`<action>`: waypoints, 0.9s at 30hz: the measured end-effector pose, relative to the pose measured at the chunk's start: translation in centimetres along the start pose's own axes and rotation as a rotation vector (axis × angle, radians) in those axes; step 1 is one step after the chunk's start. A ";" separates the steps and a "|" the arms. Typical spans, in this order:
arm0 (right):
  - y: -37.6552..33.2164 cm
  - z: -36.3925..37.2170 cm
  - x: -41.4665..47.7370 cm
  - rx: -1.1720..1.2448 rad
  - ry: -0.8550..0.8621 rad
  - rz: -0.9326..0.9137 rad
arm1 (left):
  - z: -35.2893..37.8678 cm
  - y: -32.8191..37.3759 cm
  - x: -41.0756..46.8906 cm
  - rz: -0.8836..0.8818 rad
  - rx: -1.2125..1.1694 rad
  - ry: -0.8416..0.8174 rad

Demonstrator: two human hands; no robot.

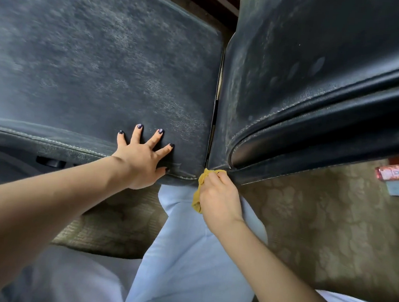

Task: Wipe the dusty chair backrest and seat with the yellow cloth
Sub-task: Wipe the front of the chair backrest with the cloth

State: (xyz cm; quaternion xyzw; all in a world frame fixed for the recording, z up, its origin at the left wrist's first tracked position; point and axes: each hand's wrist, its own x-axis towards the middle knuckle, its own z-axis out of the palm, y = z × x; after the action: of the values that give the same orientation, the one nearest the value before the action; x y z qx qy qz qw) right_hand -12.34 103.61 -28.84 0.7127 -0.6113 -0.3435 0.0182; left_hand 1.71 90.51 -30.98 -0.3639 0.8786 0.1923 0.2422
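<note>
Bare forearms with no sleeves in view extend from a person dressed in pale lavender-blue trousers [190, 259]. The left hand [141, 160] carries dark navy nail polish flecked with small pale speckles; the right hand [220, 199] shows no visible nails.

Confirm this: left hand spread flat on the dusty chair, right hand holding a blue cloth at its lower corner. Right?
Not quite. The head view shows the cloth is yellow, not blue. The rest holds: left hand spread flat on the chair, right hand holding the cloth at its lower corner.
</note>
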 end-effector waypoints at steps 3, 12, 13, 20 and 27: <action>-0.3 0.0 0.5 0.188 0.023 0.152 | 0.2 0.1 0.0 -0.007 -0.004 -0.009; 2.8 -1.0 -3.2 0.091 0.189 0.030 | -0.5 -0.1 -0.3 0.000 -0.025 -0.057; 3.2 -1.1 -3.4 0.093 0.267 0.053 | -0.4 -0.1 -0.3 -0.001 -0.030 -0.060; 6.3 -4.8 -6.5 -0.003 0.513 0.071 | -0.5 -0.4 -0.3 0.004 -0.050 -0.065; 7.6 -8.1 -8.3 -0.044 0.675 0.227 | -0.2 -0.4 -0.3 0.002 -0.028 -0.047</action>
State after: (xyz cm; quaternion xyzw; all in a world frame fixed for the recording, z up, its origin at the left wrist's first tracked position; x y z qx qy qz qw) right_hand -14.87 105.82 -15.36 0.7131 -0.6385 -0.0976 0.2727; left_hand 2.13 90.30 -30.71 -0.3615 0.8703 0.2132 0.2576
